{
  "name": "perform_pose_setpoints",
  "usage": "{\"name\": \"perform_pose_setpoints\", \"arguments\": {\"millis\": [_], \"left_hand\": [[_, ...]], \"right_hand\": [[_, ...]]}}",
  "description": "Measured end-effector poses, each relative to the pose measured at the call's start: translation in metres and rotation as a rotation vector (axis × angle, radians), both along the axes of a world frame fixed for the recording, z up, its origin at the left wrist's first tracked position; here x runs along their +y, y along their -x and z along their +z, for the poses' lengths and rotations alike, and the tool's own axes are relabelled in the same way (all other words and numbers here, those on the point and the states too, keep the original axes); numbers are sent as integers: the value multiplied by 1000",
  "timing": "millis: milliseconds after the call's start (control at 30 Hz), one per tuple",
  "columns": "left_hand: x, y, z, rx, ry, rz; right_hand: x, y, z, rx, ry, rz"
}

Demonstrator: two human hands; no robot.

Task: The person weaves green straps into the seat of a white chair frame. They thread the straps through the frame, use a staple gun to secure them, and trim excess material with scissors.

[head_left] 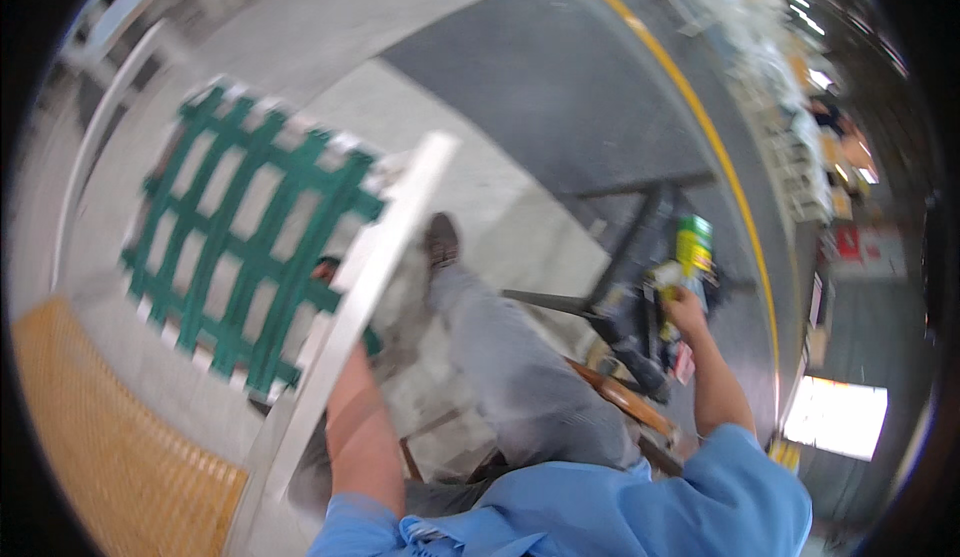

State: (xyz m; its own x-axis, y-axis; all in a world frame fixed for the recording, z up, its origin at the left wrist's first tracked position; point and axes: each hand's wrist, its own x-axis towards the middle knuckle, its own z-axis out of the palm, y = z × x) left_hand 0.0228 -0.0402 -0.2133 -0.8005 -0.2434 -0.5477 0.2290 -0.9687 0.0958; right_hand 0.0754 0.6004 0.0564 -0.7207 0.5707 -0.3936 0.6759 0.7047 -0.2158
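One white-framed panel woven with green webbing straps [250, 242] tilts in front of me, my left hand [325, 272] mostly hidden behind its white rail, grip unclear. My right hand [688, 309] is clamped on one green-and-yellow spray can [693, 247], held out to my right above a dark metal stand [630, 287]. My grey-trousered leg [500, 357] stretches between them. An orange mesh mat [100, 427] lies lower left; a yellow floor line [720, 157] borders open grey floor beyond.

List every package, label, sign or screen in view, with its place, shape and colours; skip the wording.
Green and yellow can-like container: right of centre, just above the right hand, label blurred.
Small red and white tag: below that hand, against the dark tool.
Red sign: far right, rectangular, blurred.
Bright white panel: lower right, rectangular; screen or opening, cannot tell.
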Motion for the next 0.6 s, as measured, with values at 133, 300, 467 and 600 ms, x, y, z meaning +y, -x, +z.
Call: {"name": "perform_pose_setpoints", "arguments": {"millis": [133, 300, 467, 600], "left_hand": [[9, 3, 9, 33, -134, 48], [11, 4, 21, 109, -187, 97], [25, 15, 32, 180, -257, 73], [23, 13, 31, 201, -330, 125]], "right_hand": [[13, -2, -9, 48, 27, 76], [-45, 11, 17, 193, 237, 207], [-159, 34, 33, 153, 601, 328], [-306, 59, 20, 136, 895, 555]]}}
